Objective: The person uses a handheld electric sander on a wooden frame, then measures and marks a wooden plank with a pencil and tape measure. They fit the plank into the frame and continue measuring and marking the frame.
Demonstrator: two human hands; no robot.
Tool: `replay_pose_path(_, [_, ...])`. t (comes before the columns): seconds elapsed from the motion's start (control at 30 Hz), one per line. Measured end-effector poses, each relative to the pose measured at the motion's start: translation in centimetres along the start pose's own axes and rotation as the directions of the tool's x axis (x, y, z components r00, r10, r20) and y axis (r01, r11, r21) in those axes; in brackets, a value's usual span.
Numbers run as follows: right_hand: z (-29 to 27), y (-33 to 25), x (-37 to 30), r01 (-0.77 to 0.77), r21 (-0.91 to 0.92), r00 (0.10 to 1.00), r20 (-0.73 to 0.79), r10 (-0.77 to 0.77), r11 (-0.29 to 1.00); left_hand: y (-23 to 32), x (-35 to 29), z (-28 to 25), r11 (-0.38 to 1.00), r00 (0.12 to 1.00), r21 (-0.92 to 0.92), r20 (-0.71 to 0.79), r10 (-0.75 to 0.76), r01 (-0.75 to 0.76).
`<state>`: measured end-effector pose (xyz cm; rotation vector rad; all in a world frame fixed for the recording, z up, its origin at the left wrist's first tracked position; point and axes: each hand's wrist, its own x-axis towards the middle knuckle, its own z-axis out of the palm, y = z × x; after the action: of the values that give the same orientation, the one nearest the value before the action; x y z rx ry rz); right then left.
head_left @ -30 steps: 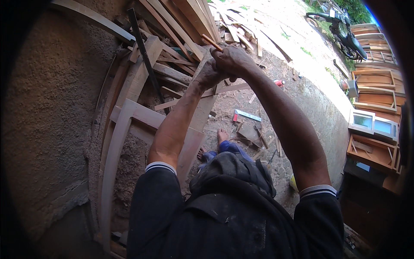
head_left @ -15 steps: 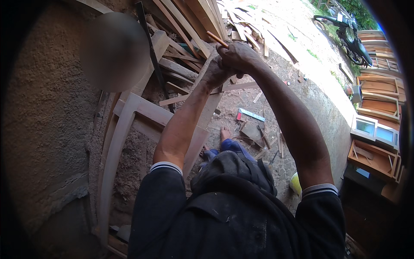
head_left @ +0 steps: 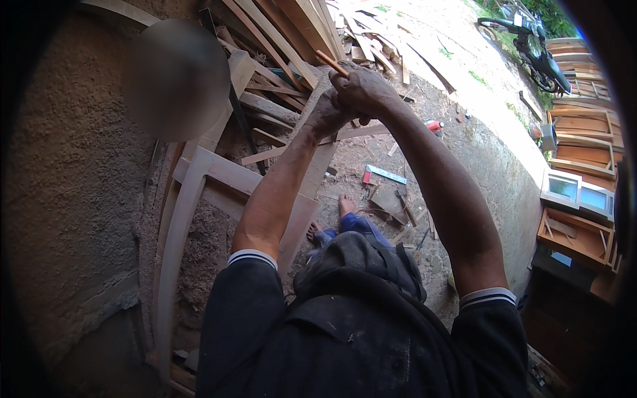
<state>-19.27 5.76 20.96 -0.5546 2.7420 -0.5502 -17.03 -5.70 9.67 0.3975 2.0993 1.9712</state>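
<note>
stick (head_left: 330, 62) points up-left from the hands (head_left: 361, 88), its long axis diagonal.

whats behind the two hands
Past the left hand and right hand, a pale wooden board and a thin wooden strip show; what lies directly behind the hands, and any contact there, is covered.
</note>
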Motion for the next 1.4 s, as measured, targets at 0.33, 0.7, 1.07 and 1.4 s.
replay_pose_path(0.33, [-1.8, -2.2, -3.8, -0.041, -0.28, 0.921, -0.382, -0.072, 0.959, 0.2, -2.0, 0.2, 0.994, 0.996, -0.079, -0.048, 0.078, -0.082])
replay_pose_path(0.7, [2.8, -2.4, 2.0, 0.272, -0.305, 0.848, -0.373, -0.377, 0.913, -2.4, -1.0, 0.3, 0.986, 0.986, 0.04, 0.046, 0.16, -0.162])
replay_pose_path(1.07, [-7.4, -4.6, -0.7, 0.33, -0.441, 0.557, -0.623, -0.549, 0.835, -1.7, -2.3, 0.9, 0.986, 0.981, -0.03, -0.107, 0.16, -0.164])
replay_pose_path(1.4, [-0.6, -2.0, -1.2, 0.428, -0.124, 0.762, -0.482, -0.431, 0.895, -1.8, -1.7, 0.1, 0.926, 0.939, 0.188, -0.041, 0.34, -0.327])
